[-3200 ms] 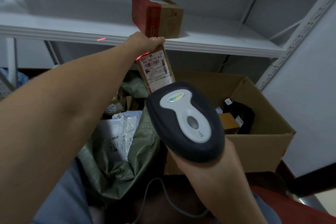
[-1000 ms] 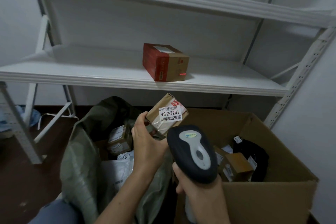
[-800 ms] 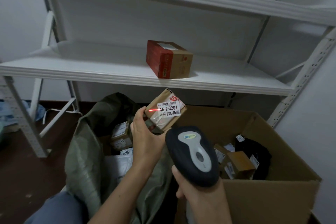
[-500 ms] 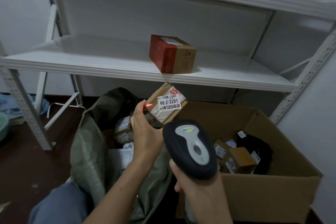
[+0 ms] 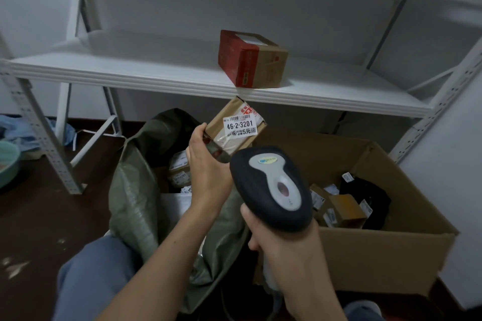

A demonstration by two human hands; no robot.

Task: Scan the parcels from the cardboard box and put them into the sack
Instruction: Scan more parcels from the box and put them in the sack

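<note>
My left hand (image 5: 206, 164) grips a small brown parcel (image 5: 236, 126) with a white label reading 46-2-3201, held up over the open mouth of the green sack (image 5: 135, 198). My right hand (image 5: 276, 242) grips a black and grey barcode scanner (image 5: 273, 187), whose head points toward the parcel from just below and to the right of it. No red laser mark shows on the label. Several parcels lie inside the sack. The cardboard box (image 5: 365, 255) stands to the right with a few small brown parcels (image 5: 339, 210) and a black bag (image 5: 367, 195) in it.
A white metal shelf (image 5: 156, 75) runs across above the sack and box, carrying a red and brown carton (image 5: 250, 58). Shelf uprights stand at the left (image 5: 39, 133) and right (image 5: 438, 101). My knees are at the bottom, against the sack. The floor is dark.
The parcel has tilted slightly in my left hand and the red laser spot seen on it half a second ago is gone. The scanner stays close below it.
</note>
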